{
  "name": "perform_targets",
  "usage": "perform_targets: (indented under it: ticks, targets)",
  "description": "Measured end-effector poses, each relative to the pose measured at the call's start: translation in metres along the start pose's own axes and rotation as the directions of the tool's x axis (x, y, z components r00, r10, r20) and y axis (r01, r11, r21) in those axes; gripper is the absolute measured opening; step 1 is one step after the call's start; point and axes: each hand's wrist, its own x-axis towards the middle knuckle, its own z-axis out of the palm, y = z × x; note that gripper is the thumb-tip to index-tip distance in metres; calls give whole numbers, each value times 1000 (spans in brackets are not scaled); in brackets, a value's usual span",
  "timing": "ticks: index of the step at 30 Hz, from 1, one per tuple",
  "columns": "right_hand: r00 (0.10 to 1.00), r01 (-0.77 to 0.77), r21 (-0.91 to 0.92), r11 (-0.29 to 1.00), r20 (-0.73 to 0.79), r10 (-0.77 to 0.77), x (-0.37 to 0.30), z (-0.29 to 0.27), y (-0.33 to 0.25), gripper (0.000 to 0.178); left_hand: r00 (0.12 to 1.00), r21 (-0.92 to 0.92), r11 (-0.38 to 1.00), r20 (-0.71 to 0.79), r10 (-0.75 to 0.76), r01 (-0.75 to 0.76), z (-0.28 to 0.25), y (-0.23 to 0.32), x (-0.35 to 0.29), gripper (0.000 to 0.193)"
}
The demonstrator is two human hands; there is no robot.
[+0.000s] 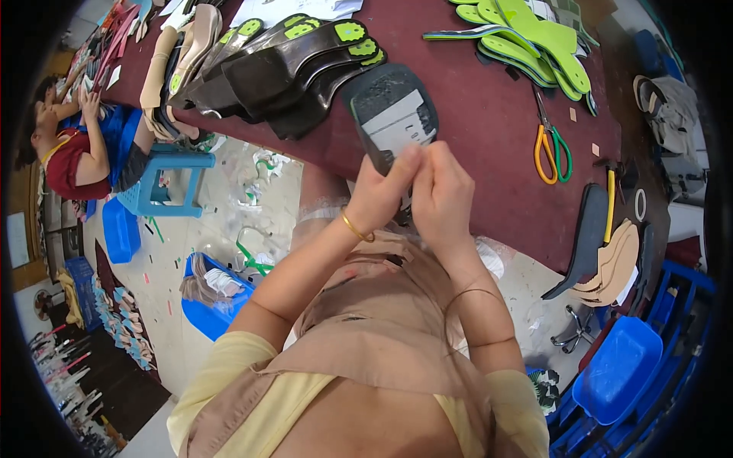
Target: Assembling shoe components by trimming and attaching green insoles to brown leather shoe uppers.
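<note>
At the near edge of the maroon-covered table, I hold up a dark grey shoe sole (385,80) with a whitish patch across it. My left hand (374,191) is closed around its narrow end. My right hand (443,187) is pinched beside the left thumb, at the lower edge of the patch. What lies between the right fingertips is hidden. Just left of the sole, a pile of glossy black wedge soles (298,84) with lime-green spots rests on the table. Orange-and-green-handled scissors (553,145) lie to the right of my hands.
Lime-green soles (527,46) are stacked at the far right, and a yellow-handled hammer (610,198) lies near tan insole pieces (611,263). Below left stands a blue tub (210,317) of scraps. A co-worker (80,156) sits at the left by a blue stool (164,179).
</note>
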Motion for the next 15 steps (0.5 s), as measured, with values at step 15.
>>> perform_targets:
  ticks: [15]
  targets:
    - [988, -87, 147, 985, 140, 66, -5, -6, 29, 33, 984, -283, 949, -70, -162, 137, 23, -8, -6, 31]
